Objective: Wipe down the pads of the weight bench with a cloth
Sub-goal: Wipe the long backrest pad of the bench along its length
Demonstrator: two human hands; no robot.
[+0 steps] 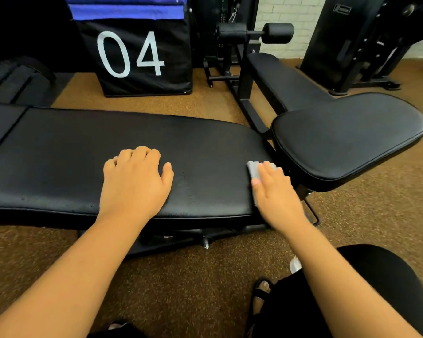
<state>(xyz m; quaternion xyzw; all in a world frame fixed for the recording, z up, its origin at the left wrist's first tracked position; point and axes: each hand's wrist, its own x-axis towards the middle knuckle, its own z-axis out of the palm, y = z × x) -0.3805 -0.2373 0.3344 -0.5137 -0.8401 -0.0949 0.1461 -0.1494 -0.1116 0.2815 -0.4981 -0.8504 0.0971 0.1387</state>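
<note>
The long black back pad [83, 154] of the weight bench lies flat across the view. The wider black seat pad [352, 137] sits at its right end, tilted up a little. My left hand [134, 181] rests on the middle of the back pad, fingers bent down onto the surface. My right hand [276, 196] presses a small grey cloth [254, 173] with flat fingers onto the pad's right end, beside the gap before the seat pad. Most of the cloth is hidden under my fingers.
A black box marked "04" [142, 57] stands on the brown floor behind the bench. A second bench [286, 81] with roller pads [277, 32] stands at the back right, a machine frame [352, 45] beyond it. My knee [376, 289] and sandalled foot [260, 292] are bottom right.
</note>
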